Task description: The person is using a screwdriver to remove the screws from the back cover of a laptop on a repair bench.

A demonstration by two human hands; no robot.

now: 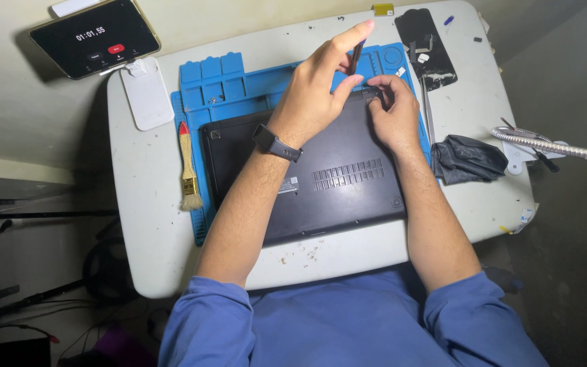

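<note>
Left hand raised over the far edge of a black laptop, grip closed around a slim dark tool held nearly upright between thumb and fingers, index finger stretched out toward the far side of the bench. Dark watch strapped on that wrist. Right hand pressed down on the laptop's far right corner, fingertips curled onto the edge just beside the tool's lower end — whether anything is pinched there, cannot tell.

Laptop lying underside up, vent slots showing, on a blue work mat with small compartments along its far edge. Paintbrush with a red-tipped wooden handle resting on the mat's left border, bristles toward the person. White holder near the bench's far left corner, phone with a lit screen propped beyond it. Black flat panel lying far right, crumpled dark cloth on the right side — a flexible metal lamp arm reaching in above it.
</note>
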